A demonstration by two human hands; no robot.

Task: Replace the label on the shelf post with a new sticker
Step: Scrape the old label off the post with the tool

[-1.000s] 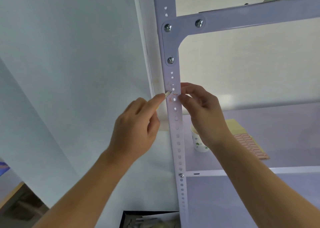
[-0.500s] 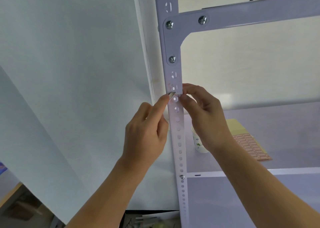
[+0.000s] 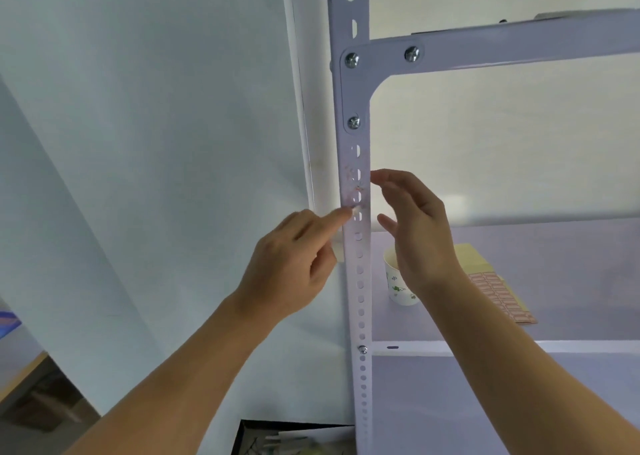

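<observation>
The white perforated shelf post [image 3: 360,281] runs upright through the middle of the view. Faint pinkish label residue [image 3: 352,177] marks the post below the bracket bolts. A small whitish scrap of label [image 3: 356,210] sticks out from the post. My left hand [image 3: 291,264] touches that scrap with its straight index fingertip, the other fingers curled in. My right hand [image 3: 419,233] hovers just right of the post, fingers relaxed and apart, touching nothing. A sheet of pink stickers [image 3: 498,292] lies on the shelf behind my right wrist.
A paper cup [image 3: 398,288] stands on the shelf board [image 3: 571,281] beside the post, with a yellow pad [image 3: 471,257] under the sticker sheet. An upper beam [image 3: 519,46] is bolted across above. White wall panels fill the left. A dark box [image 3: 277,440] sits below.
My right hand let go of the post and drew back to the right, its fingers opening. My left index fingertip slid slightly down the post with the scrap.
</observation>
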